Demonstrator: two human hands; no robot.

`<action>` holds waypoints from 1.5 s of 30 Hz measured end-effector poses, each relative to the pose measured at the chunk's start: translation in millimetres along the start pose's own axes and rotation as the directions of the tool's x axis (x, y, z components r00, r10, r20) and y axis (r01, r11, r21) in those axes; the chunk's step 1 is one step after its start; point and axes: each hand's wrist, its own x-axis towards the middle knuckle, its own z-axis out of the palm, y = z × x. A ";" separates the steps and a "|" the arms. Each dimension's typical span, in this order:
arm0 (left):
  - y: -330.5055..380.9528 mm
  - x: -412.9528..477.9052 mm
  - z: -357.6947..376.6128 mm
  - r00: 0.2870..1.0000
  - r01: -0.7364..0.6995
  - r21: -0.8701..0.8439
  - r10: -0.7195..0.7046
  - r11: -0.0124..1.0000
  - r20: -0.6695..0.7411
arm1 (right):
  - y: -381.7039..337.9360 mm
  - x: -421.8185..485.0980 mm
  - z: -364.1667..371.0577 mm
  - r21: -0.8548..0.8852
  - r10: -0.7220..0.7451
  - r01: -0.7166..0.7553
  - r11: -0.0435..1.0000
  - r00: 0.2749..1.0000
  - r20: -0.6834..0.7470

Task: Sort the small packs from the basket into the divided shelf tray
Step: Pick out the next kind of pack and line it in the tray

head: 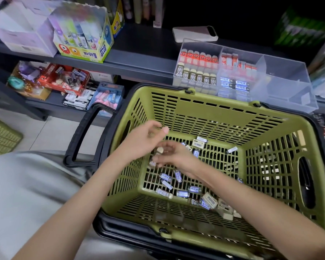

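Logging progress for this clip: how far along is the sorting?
Done: the tray holds rows of packs in its left and middle sections; its right section looks empty. In hand: the left hand and right hand are in the basket, too blurred to show a grip. Left: many loose packs on the basket floor.

Bare forearms, uncovered from wrist to picture edge, ending in left hand (146, 139) and right hand (174, 154) above the green basket (195, 109). Left of the basket, a pale grey garment (26, 184): smooth plain cloth, softly creased nearest the basket, over a lap or knee.
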 end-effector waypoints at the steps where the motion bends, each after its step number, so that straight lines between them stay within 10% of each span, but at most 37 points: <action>1: 1.2 -1.4 6.2 0.988 0.066 0.009 -0.066 0.998 0.140 | -10.0 -6.9 -2.5 0.019 -0.051 0.052 0.998 0.999 -0.009; 4: 6.4 -5.2 19.7 0.908 0.301 -0.303 -0.175 0.904 0.380 | -25.7 -24.7 -8.2 0.070 -0.166 0.166 0.984 0.986 -0.014; 7: 8.5 -2.4 17.2 0.888 0.454 -0.503 -0.326 0.736 0.324 | -20.4 -35.5 -21.5 0.263 -0.104 0.116 0.958 0.993 -0.056; 10: 1.5 4.6 9.7 0.867 0.491 -0.549 -0.441 0.676 0.232 | 11.3 -39.1 -24.5 -0.214 -0.042 0.013 0.977 0.990 -0.133; 13: 0.0 5.7 5.0 0.855 0.504 -0.644 -0.435 0.575 0.281 | 57.0 -27.5 -14.7 -0.871 -0.041 0.000 0.492 0.999 -0.023; 21: 5.3 2.6 5.4 0.855 0.504 -0.777 -0.348 0.377 0.386 | 100.7 9.9 1.2 -0.945 -0.080 0.209 -0.250 0.969 0.235; 24: 3.5 5.3 11.8 0.841 0.507 -0.802 -0.385 0.317 0.380 | 93.0 9.8 -6.8 -0.987 -0.165 0.121 -0.107 0.977 0.138; 26: 3.0 6.9 18.6 0.832 0.508 -0.792 -0.431 0.337 0.350 | 72.8 3.4 -17.1 -0.952 -0.196 -0.006 0.307 0.978 -0.070; 28: 3.8 8.5 25.5 0.827 0.515 -0.760 -0.465 0.397 0.317 | 42.4 -9.3 -29.4 -0.568 -0.076 -0.042 0.822 0.980 -0.182; 30: 7.7 9.2 32.8 0.838 0.523 -0.698 -0.445 0.490 0.315 | 12.3 -25.8 -44.3 -0.156 0.018 -0.052 0.986 0.978 -0.210; 34: 24.6 11.3 53.2 0.810 0.577 -0.600 -0.299 0.554 0.504 | -21.2 -58.6 -62.3 0.104 0.025 -0.016 0.994 0.996 -0.090; 39: 36.7 15.8 82.5 0.780 0.622 -0.685 -0.228 0.378 0.583 | -23.1 -88.1 -88.8 0.249 0.053 -0.051 0.967 0.999 -0.002; 42: 33.3 19.9 88.0 0.780 0.625 -0.710 -0.215 0.323 0.588 | 5.6 -88.3 -106.2 -0.243 0.129 -0.180 0.953 0.968 -0.214; 45: 25.8 21.5 85.1 0.769 0.633 -0.703 -0.163 0.323 0.618 | 45.3 -80.7 -110.0 -0.897 0.104 -0.330 0.293 0.944 -0.313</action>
